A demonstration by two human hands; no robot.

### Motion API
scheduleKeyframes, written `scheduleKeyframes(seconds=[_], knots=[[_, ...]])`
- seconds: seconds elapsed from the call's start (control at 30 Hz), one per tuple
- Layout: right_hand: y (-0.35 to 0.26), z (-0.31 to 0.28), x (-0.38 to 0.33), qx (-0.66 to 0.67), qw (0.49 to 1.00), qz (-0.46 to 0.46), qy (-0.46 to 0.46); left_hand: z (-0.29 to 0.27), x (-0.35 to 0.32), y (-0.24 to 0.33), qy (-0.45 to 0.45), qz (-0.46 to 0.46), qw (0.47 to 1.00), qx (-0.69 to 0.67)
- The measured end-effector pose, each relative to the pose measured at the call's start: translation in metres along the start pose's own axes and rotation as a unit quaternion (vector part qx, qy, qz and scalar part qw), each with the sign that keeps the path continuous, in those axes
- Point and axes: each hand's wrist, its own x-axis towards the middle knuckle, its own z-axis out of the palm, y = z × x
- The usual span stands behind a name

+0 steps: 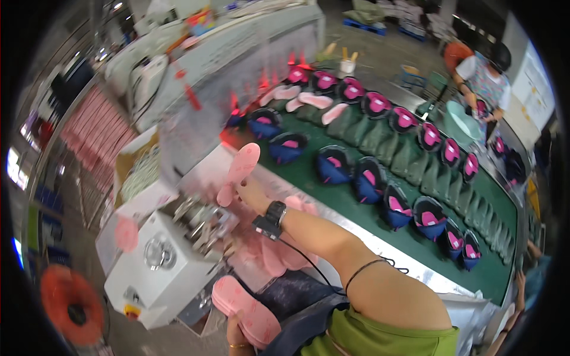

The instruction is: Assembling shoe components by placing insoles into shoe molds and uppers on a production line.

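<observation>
My right hand (252, 193) is closed on the edge of a single pink insole (243, 161), held upright beyond the machine's metal head. Near the lower edge, my left hand (236, 333) grips a thick stack of pink insoles (246, 310) close to my lap. A white machine (169, 267) with a round dial stands between the hands and to their left. Its metal working head (205, 224) is partly blurred. More pink insoles (276, 246) lie in a loose pile below my right wrist.
A green conveyor belt (309, 184) carries rows of blue and dark shoe uppers (368, 178) with pink linings. Pink insoles (314, 99) lie on its far side. A co-worker (490, 83) stands at the far right beside a pale green basin (463, 121). An orange fan (72, 305) is at lower left.
</observation>
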Motion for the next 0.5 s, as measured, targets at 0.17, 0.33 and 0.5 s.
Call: scheduleKeyframes(seconds=[0.17,0.33,0.5], knots=[[0.027,-0.163,0.035,0.207,0.966,0.093,0.126,-0.002,0.019,-0.013,0.003,-0.07,0.99,0.12],[0.072,-0.303,0.072,0.048,0.947,0.125,0.293,0.024,0.029,-0.01,0.003,-0.063,0.991,0.121],[0.138,-0.438,0.113,-0.062,0.913,0.023,0.402,0.042,0.055,-0.018,-0.053,-0.098,0.986,0.128]])
